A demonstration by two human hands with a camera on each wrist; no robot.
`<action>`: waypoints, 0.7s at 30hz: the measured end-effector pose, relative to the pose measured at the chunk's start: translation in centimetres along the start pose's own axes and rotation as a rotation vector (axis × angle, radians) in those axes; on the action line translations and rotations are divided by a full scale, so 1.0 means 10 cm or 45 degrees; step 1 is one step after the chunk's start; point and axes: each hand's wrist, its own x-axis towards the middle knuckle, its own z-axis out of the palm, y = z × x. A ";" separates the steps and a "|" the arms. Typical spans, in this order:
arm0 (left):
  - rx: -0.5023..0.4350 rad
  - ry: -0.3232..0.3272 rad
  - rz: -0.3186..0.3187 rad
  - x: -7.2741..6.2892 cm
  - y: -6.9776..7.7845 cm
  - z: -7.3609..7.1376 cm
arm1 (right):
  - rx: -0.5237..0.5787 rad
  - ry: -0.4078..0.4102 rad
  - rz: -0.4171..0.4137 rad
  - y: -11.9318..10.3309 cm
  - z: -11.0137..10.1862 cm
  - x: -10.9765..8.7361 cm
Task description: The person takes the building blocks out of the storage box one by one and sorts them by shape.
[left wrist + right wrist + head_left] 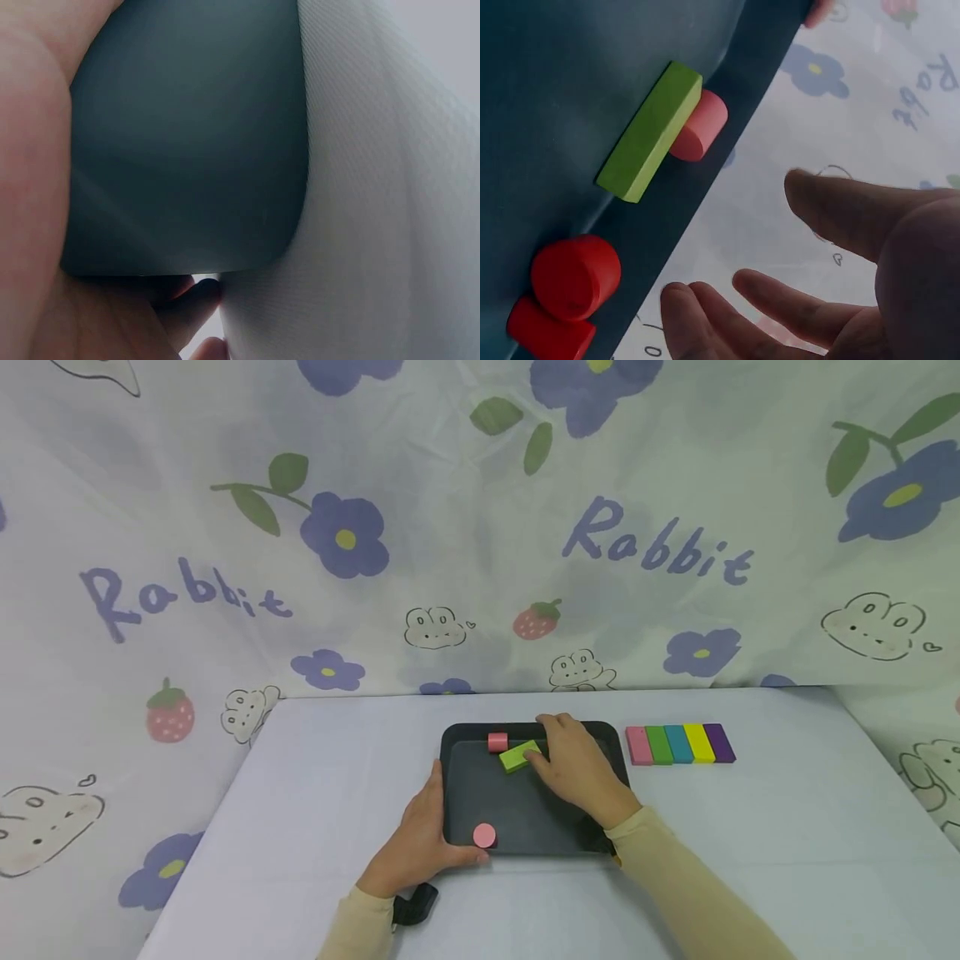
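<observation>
My left hand [420, 839] holds the dark tray [517, 806] at its near left corner, fingers along the left side and thumb along the front edge. In the left wrist view the tray's outer wall [195, 142] fills the middle. Over the tray's back right part is my right hand [581, 768], fingers apart with nothing between them. Near its thumb lies a lime green block [517, 757], beside a pink cylinder [497, 742]. Another pink cylinder [484, 835] stands by the front rim. Two red cylinders [576, 277] show in the right wrist view, hidden from the head view.
Right of the tray lies a row of flat blocks [679, 744] in pink, green, blue, yellow and purple. A white cloth covers the table [337, 760]. Behind it hangs a patterned curtain [465, 560]. A black device [415, 906] is at my left wrist.
</observation>
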 end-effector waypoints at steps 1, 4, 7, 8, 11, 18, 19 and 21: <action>0.002 0.000 0.000 0.00 0.00 0.00 | -0.004 -0.024 0.007 -0.01 0.01 0.01; 0.006 -0.005 -0.005 0.01 -0.01 0.01 | -0.026 -0.094 0.021 -0.02 0.04 0.04; 0.006 -0.006 -0.006 0.01 -0.02 0.01 | -0.062 -0.143 0.029 -0.03 0.09 0.08; 0.004 -0.007 -0.005 0.01 -0.02 0.01 | -0.075 -0.153 0.033 -0.04 0.10 0.09; -0.001 -0.008 -0.005 0.01 -0.02 0.01 | -0.103 -0.187 0.061 -0.06 0.14 0.11; -0.009 -0.003 0.000 0.01 -0.02 0.01 | -0.140 -0.268 0.111 -0.14 0.22 0.16; -0.010 -0.005 -0.001 0.01 -0.02 0.01 | -0.143 -0.277 0.114 -0.15 0.23 0.17; -0.010 -0.009 -0.005 0.01 -0.02 0.01 | -0.152 -0.290 0.114 -0.16 0.26 0.18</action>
